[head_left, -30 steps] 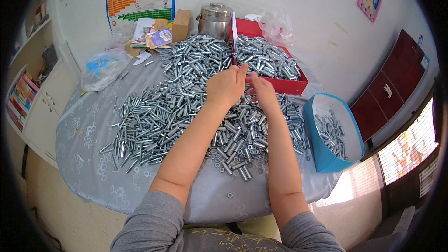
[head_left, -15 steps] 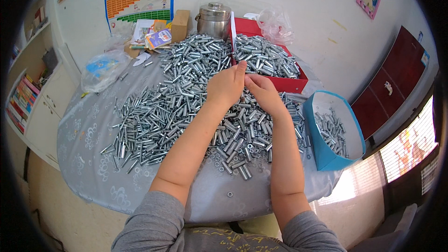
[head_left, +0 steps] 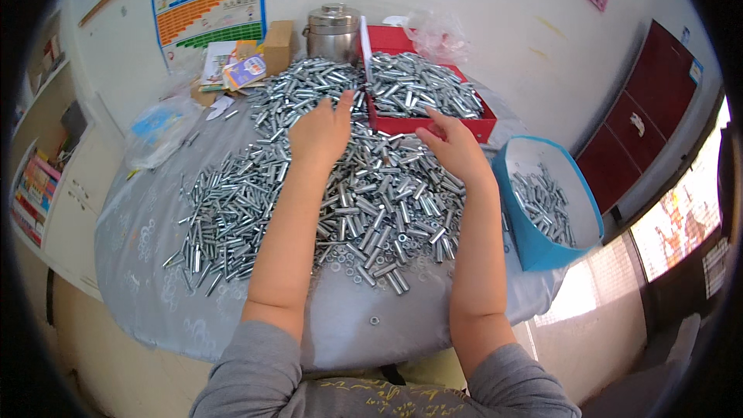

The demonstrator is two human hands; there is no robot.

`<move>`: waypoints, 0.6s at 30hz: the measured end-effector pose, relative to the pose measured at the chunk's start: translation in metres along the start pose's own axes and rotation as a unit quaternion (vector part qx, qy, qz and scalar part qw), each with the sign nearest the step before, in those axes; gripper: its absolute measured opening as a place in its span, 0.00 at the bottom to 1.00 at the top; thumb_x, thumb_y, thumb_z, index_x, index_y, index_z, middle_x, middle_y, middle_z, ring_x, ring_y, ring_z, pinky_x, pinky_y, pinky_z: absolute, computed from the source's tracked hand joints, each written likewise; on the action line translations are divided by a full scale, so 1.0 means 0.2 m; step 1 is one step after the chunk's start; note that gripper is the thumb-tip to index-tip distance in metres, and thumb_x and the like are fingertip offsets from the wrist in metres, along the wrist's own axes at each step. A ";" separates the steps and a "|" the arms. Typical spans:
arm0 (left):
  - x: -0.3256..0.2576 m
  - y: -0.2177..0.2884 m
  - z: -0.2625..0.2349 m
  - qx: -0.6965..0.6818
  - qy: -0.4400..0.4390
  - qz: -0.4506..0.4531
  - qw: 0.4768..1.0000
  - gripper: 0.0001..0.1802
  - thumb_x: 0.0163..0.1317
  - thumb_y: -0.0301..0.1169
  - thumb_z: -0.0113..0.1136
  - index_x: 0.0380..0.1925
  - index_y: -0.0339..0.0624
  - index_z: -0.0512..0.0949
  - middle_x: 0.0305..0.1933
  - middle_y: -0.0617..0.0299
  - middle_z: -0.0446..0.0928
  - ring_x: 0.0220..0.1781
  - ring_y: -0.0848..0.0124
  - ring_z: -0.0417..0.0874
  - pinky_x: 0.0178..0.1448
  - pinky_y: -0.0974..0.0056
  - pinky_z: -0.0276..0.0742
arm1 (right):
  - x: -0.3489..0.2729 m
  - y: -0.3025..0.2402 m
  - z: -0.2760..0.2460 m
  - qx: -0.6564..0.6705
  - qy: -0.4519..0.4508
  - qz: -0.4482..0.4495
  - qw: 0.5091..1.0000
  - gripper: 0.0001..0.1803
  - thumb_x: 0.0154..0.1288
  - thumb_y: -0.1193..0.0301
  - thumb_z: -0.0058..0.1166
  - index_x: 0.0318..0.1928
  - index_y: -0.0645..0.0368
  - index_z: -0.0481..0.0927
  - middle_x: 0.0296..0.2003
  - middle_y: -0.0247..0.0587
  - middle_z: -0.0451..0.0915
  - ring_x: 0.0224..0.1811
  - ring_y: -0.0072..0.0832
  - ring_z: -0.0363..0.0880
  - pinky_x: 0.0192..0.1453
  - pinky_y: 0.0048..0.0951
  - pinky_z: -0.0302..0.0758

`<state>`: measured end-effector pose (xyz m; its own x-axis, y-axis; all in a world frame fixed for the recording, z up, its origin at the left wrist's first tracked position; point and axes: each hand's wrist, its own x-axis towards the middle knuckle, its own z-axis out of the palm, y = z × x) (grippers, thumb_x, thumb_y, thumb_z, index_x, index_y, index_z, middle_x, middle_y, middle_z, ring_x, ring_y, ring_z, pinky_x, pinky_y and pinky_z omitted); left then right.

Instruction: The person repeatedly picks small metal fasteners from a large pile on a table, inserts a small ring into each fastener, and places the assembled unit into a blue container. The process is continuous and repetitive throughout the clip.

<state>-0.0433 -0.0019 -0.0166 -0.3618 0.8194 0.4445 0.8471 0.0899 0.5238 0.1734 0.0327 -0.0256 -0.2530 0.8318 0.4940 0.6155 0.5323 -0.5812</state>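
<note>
My left hand [head_left: 320,133] is over the heap of shiny metal sleeves and pins [head_left: 298,93] at the back of the table. Its thumb points up, apart from the fingers, whose tips are partly hidden; I see nothing held. To its right, my right hand [head_left: 455,149] hovers by the front edge of a red box [head_left: 484,130] filled with metal sleeves [head_left: 422,89]. Thumb and forefinger stand apart with nothing visible between them. Below both hands spreads a wide pile of metal sleeves and rods [head_left: 248,209], with small washers and nuts [head_left: 340,257] along its near edge.
A blue fabric bin [head_left: 534,240] holding thin metal pins [head_left: 546,201] stands at the right. Along the back are a steel pot [head_left: 334,35], booklets [head_left: 232,66], a cardboard box [head_left: 278,46] and a plastic bag [head_left: 159,131]. A single nut [head_left: 374,320] lies near the front edge.
My hands were together in front of the red box; now they are apart. The left has moved left toward the back heap, and the right has opened out to the right.
</note>
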 end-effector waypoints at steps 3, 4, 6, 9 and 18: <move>-0.03 0.04 -0.01 0.058 -0.037 -0.009 0.998 0.38 0.63 0.58 0.28 0.42 0.33 0.75 0.37 0.40 0.77 0.43 0.48 0.78 0.48 0.51 0.71 | -0.03 -0.09 -0.13 0.056 0.026 0.031 0.998 0.21 0.57 0.62 0.54 0.49 0.58 0.76 0.35 0.47 0.79 0.39 0.36 0.78 0.45 0.31 0.72; -0.04 0.04 -0.02 0.054 -0.031 0.000 0.998 0.37 0.63 0.58 0.28 0.41 0.33 0.75 0.37 0.40 0.76 0.43 0.48 0.77 0.48 0.50 0.71 | -0.03 -0.09 -0.16 0.055 0.011 0.049 0.997 0.20 0.56 0.61 0.54 0.47 0.58 0.77 0.35 0.47 0.80 0.39 0.36 0.78 0.45 0.32 0.72; -0.05 0.06 -0.02 0.042 -0.024 0.019 0.999 0.37 0.63 0.57 0.29 0.38 0.33 0.76 0.36 0.40 0.76 0.42 0.47 0.77 0.47 0.49 0.71 | -0.01 0.02 -0.29 -0.015 0.005 0.048 0.999 0.19 0.55 0.61 0.54 0.45 0.57 0.79 0.35 0.48 0.80 0.38 0.37 0.78 0.44 0.33 0.72; -0.08 0.12 -0.03 -0.026 -0.043 0.055 0.997 0.34 0.63 0.56 0.30 0.32 0.37 0.77 0.35 0.44 0.77 0.41 0.49 0.77 0.45 0.51 0.71 | 0.08 0.35 -0.51 -0.228 0.002 0.164 0.960 0.19 0.52 0.60 0.54 0.41 0.58 0.80 0.37 0.51 0.79 0.43 0.42 0.77 0.46 0.35 0.73; -0.12 0.17 -0.02 -0.076 -0.065 0.064 0.993 0.31 0.62 0.55 0.36 0.25 0.41 0.79 0.28 0.50 0.79 0.34 0.53 0.79 0.40 0.54 0.72 | -0.18 1.22 -0.52 -0.416 -0.196 0.139 0.877 0.15 0.49 0.73 0.48 0.38 0.62 0.81 0.42 0.52 0.78 0.45 0.48 0.76 0.49 0.41 0.72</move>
<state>-0.0069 -0.0205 -0.0062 -0.1927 0.8861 0.4215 0.8113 -0.0978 0.5764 0.4101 0.1176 -0.1182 -0.1439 0.9882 0.0525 0.9844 0.1375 0.1099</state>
